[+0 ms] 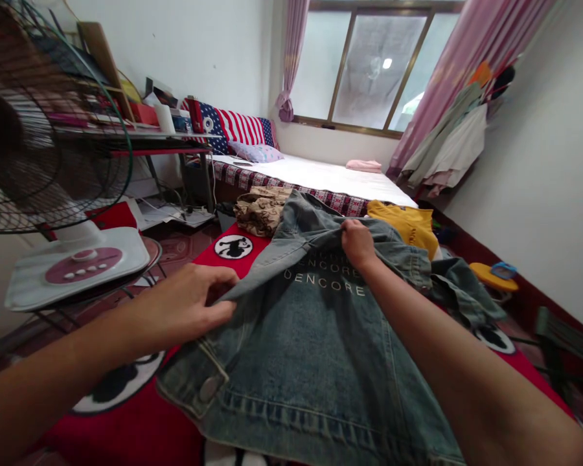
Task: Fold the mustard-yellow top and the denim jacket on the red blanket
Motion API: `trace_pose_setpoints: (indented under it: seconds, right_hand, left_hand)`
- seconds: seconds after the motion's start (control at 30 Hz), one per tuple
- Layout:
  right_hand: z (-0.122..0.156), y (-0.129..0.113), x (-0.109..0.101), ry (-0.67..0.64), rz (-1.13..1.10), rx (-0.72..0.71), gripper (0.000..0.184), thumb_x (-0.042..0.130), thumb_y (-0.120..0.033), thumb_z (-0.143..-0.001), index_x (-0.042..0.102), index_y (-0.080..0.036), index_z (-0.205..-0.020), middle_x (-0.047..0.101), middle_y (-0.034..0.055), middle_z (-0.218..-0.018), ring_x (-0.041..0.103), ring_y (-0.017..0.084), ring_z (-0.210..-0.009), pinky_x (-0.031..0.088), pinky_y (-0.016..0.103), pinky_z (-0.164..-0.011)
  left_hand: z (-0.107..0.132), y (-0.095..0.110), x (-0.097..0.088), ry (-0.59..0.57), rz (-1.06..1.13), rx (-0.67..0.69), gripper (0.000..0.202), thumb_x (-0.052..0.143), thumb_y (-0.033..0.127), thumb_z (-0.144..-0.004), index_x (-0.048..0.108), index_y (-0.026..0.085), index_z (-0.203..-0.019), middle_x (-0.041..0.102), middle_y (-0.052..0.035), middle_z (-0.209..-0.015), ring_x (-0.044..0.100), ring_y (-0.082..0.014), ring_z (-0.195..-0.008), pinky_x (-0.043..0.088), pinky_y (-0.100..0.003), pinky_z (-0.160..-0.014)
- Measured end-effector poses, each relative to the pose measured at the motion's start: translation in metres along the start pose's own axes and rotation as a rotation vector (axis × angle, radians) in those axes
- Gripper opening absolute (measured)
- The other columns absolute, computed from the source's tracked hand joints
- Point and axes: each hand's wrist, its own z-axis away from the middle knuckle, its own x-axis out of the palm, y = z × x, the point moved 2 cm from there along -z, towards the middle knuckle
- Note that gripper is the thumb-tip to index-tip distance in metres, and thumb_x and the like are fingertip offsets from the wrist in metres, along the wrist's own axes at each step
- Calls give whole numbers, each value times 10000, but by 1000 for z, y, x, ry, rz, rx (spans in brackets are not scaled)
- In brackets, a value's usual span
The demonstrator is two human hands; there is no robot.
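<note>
A faded blue-green denim jacket (315, 349) lies spread with its lettered back facing up and its hem towards me. My right hand (357, 243) is closed on the bunched cloth near the jacket's collar. At the left, my left hand (206, 298) has its thumb and fingers around the edge of a sleeve, whose buttoned cuff (206, 388) hangs just below. The other sleeve (466, 291) stretches out to the right. Underneath is a red cloth (121, 427) with black-and-white round prints.
Beyond the jacket lie a rolled brown patterned cloth (260, 210) and a yellow garment (405, 223). A fan (43, 142) stands close on the left, before a cluttered desk (150, 137). A bed (315, 171) is at the back; a yellow stool (493, 277) and folding chair (571, 343) stand right.
</note>
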Motion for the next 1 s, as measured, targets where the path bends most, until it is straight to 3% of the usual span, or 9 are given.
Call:
trace_pose_setpoints:
  seconds: [0.13,0.27,0.4,0.5,0.6,0.67,0.73,0.83,1.0]
  right_hand:
    - [-6,18,11,99,-65,68,332,374,-90,-862,598,-70,-1106,610,201,-1137,600,287,-1034,464,356,-888]
    - [26,31,61,-33,-85,109,431,421,-97,-827,532,-14,-1235,504,253,-1352,531,316,-1213,444,385,-989]
    - [51,41,102,-12,-124,115,487,395,-105,-838,488,13,-1301,440,259,-1437,434,322,-1331,387,425,-1074]
    - [52,46,110,97,-212,111,511,397,-100,-810,489,-2,-1303,463,245,-1423,437,309,-1329,374,437,-1089]
    - [51,49,105,184,-289,92,530,396,-95,-783,490,-9,-1297,499,238,-1387,456,285,-1304,388,424,-1077]
    - [53,49,97,241,-317,80,496,392,-107,-791,522,-44,-1266,554,211,-1326,495,268,-1247,406,418,-1052]
    - [58,49,87,301,-295,84,402,400,-145,-828,592,-103,-1179,613,165,-1240,527,268,-1171,415,427,-1020]
    - [61,41,71,399,-204,84,286,448,-210,-869,661,-176,-1057,639,105,-1200,518,286,-1128,393,452,-991]
    - [24,3,62,458,-247,-48,303,482,-199,-867,619,-199,-1138,602,88,-1277,482,252,-1210,327,422,-1052]
  left_hand:
    - [-2,39,41,-99,63,163,90,514,249,-747,592,204,-751,612,7,-663,550,-146,-606,364,-241,-540]
    - [-9,43,106,-293,80,206,109,579,266,-759,644,206,-823,673,-27,-729,617,-169,-643,384,-238,-523]
    - [-23,55,120,-443,-51,304,317,611,465,-808,703,166,-754,694,-95,-703,673,-240,-693,436,-275,-540]
    - [-47,73,110,-268,-151,387,362,514,421,-895,717,162,-744,708,-108,-738,690,-258,-745,501,-319,-638]
    - [-85,68,111,151,-140,391,351,445,346,-951,652,186,-1184,671,-119,-1185,644,-251,-1069,502,-361,-898]
    - [-110,47,122,343,-180,326,551,470,380,-947,416,149,-1445,422,-162,-1493,430,-279,-1354,382,-415,-1085]
    - [-131,19,137,369,-242,196,726,504,470,-920,286,106,-1509,217,-197,-1587,213,-319,-1465,249,-497,-1161]
    - [-144,-9,155,288,-277,50,821,494,588,-886,273,113,-1519,158,-214,-1594,131,-361,-1478,191,-581,-1154]
    - [-141,-11,159,347,-250,50,792,534,597,-858,358,156,-1492,187,-216,-1588,121,-385,-1474,205,-583,-1147]
